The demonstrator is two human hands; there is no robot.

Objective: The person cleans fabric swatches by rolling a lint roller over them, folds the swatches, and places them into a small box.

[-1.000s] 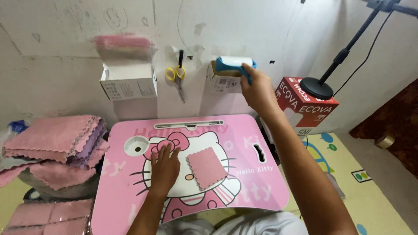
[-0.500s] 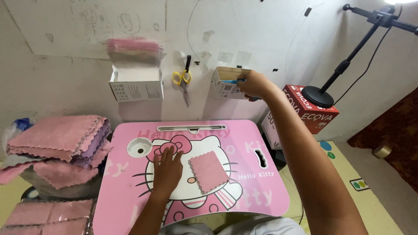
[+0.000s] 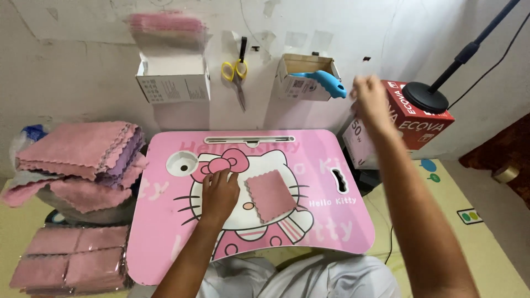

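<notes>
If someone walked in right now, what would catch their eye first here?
The bright pink cartoon-cat lap table fills the middle, with a small pink cloth lying on it and the left hand flat just beside the cloth. The right hand is raised, empty, near the blue-handled tool sticking out of a wall box. Stacked pink cloths sit at the left.

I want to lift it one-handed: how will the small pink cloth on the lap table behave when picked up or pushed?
The pink cloth lies flat and thin with scalloped edges, so it would likely droop, not hold shape. It looks light. On the glossy lap table it may slide when pushed; the left hand rests beside it, not pinning it.
</notes>
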